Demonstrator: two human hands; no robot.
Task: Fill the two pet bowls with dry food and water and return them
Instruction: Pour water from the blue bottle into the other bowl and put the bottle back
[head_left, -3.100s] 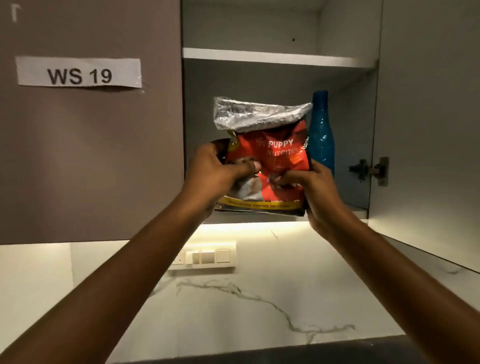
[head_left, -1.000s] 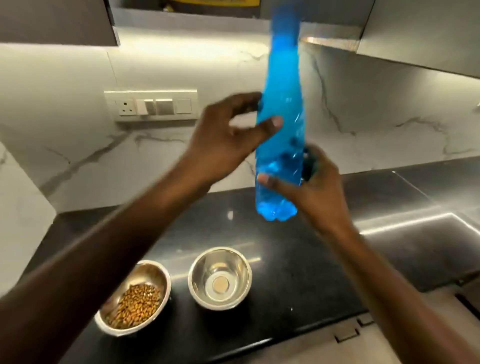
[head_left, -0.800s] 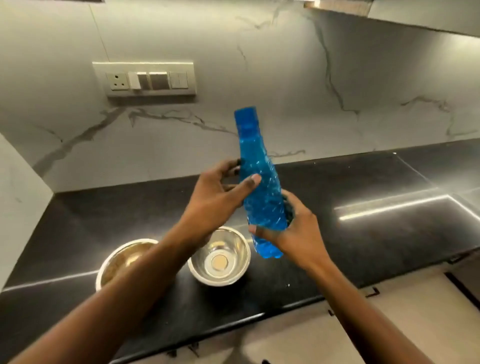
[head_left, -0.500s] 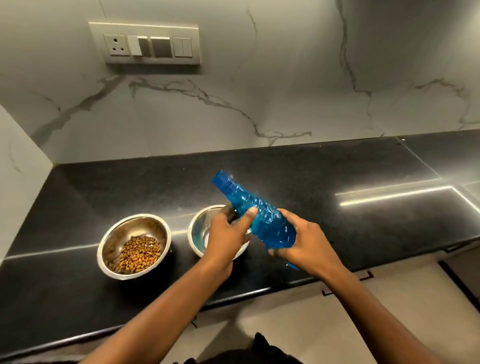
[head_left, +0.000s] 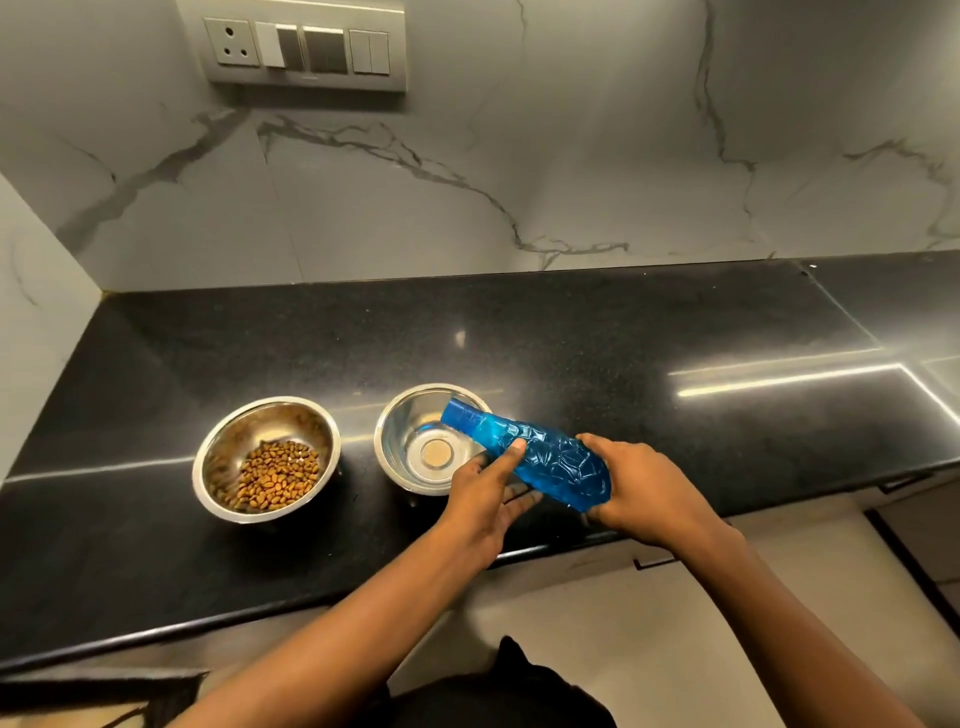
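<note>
Two steel bowls sit side by side near the front of the black counter (head_left: 597, 332). The left bowl (head_left: 266, 457) holds brown dry food. The right bowl (head_left: 418, 434) shows a bare steel bottom. A blue plastic bottle (head_left: 540, 460) is tilted almost flat, its capped neck over the right bowl's rim. My right hand (head_left: 641, 491) grips the bottle's base. My left hand (head_left: 485, 493) holds its middle, thumb on top. No water is seen flowing.
A marble backsplash rises behind the counter, with a switch and socket panel (head_left: 304, 44) at the top left. A side wall closes the counter's left end. The floor (head_left: 649, 639) lies below the counter's front edge.
I set the food bag in the cabinet, took the blue bottle down, and lowered it. It has tipped from upright to nearly flat, neck over the right bowl.
</note>
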